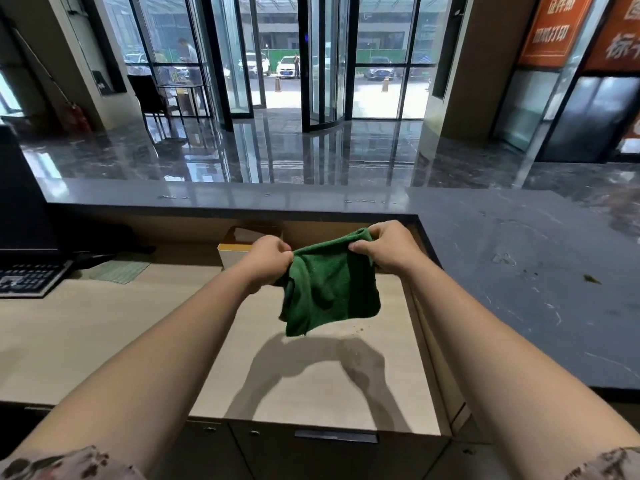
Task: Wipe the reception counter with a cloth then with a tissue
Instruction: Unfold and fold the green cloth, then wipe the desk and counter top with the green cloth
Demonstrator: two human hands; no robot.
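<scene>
The green cloth (pixel 329 289) hangs in the air between both hands. Its top edge is stretched from one hand to the other, and the rest droops in loose folds below them, clear of the pale wooden desk (pixel 311 382) underneath. The left hand (pixel 268 258) has its fingers curled and pinches the cloth's near-left corner. The right hand (pixel 384 249) is closed round the opposite corner, with a small bunch of fabric sticking up just past its knuckles. Both forearms reach forward, and the shadow of cloth and arms falls on the desk beneath them.

Just beyond the left hand stands a white tissue box (pixel 235 244) with a pale sheet showing at its top. The dark stone reception counter (pixel 519 271) sits higher than the desk; it runs across beyond both hands and turns back along the outside of the right arm. Its surface shows dull smears, and a small leaf-like scrap (pixel 592 279) lies well out to the right of the right hand.

Far out to the left of the left hand lie a striped green mat (pixel 121 270), a black keyboard (pixel 27 278) and a dark monitor (pixel 20 202).
</scene>
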